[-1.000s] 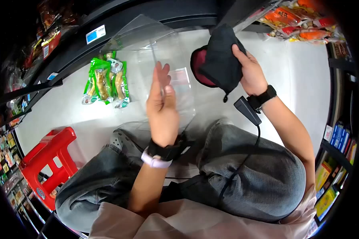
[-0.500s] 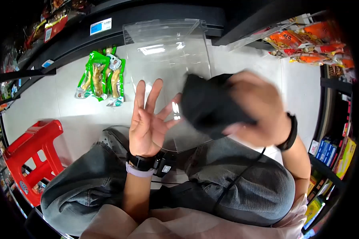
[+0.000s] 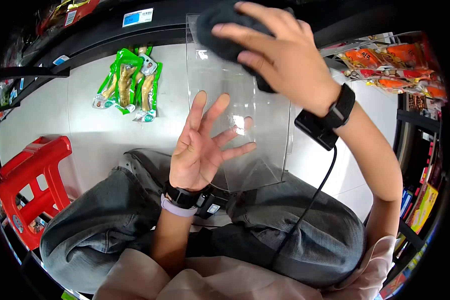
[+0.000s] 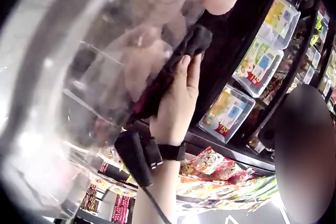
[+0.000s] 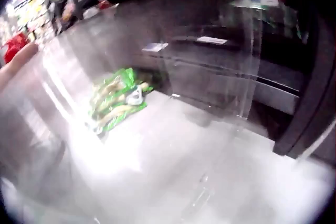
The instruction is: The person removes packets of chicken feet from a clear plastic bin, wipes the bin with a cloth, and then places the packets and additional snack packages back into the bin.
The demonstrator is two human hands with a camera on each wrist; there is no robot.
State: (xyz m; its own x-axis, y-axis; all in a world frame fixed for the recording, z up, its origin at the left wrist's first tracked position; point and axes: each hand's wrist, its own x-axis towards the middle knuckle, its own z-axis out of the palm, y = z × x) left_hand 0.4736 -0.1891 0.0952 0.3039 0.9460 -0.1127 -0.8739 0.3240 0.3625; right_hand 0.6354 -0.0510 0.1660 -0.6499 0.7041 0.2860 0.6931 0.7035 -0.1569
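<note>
A clear plastic box (image 3: pixel 272 130) stands tilted over the lap in the head view. The left hand (image 3: pixel 197 150) is at its lower left, fingers spread and straight, some seen through the plastic; it appears to support the box. Over the upper end, the right hand (image 3: pixel 295 65) presses a black cloth item (image 3: pixel 225 37) with fingers spread and nearly straight. From the left wrist view, the right hand (image 4: pixel 176 103) lies against the black item (image 4: pixel 199 40), partly beyond the plastic. The box blurs much of the right wrist view.
Green packets (image 3: pixel 127 82) lie on the pale floor (image 3: pixel 90 130) left of the box, also seen through plastic in the right wrist view (image 5: pixel 118 100). A red stool (image 3: pixel 35 185) is at the left. Dark shelves with packaged goods (image 3: pixel 405 60) border both sides.
The right hand has carried the black item up and left to the box's upper end. Its fingers have spread. The left hand has opened out, and the box has shifted right since half a second ago.
</note>
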